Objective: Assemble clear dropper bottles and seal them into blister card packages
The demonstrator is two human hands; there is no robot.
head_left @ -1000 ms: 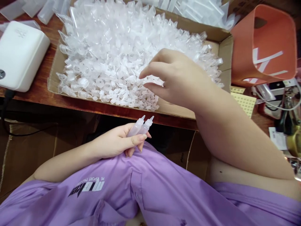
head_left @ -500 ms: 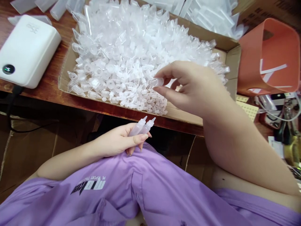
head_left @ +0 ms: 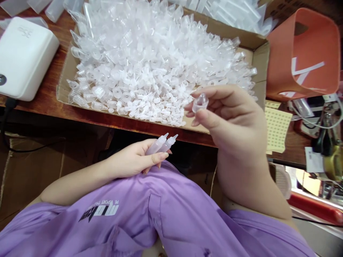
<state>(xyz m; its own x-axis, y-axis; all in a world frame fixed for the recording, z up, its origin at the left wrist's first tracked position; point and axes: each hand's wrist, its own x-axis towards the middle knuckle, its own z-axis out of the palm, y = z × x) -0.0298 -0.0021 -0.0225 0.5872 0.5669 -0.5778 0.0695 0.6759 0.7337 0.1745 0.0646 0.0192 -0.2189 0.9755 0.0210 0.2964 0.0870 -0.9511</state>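
My left hand (head_left: 146, 157) is closed around two slim translucent squeeze bottles (head_left: 158, 144), held side by side above my lap with their pointed nozzle tips up and to the right. Between the thumb and fingers of my right hand (head_left: 227, 121) is a clear ribbed cap (head_left: 200, 102), raised over the near edge of a cardboard tray (head_left: 259, 69). A heap of similar clear caps (head_left: 150, 46) fills much of that tray. Small white nozzle plugs (head_left: 163, 107) lie piled at its front.
A white power bank (head_left: 26, 57) with a black cable lies at the left. Orange bin (head_left: 281, 60) with paper strips stands right of the tray. Translucent tubes (head_left: 233, 14) lie behind it. Yellow sticker sheets (head_left: 277, 128) and tools are at the right edge.
My right hand has lifted the clear cap away from the heap, moving toward me and to the right, and turned it. My left hand stays in place with the two bottles. The view shifted slightly.
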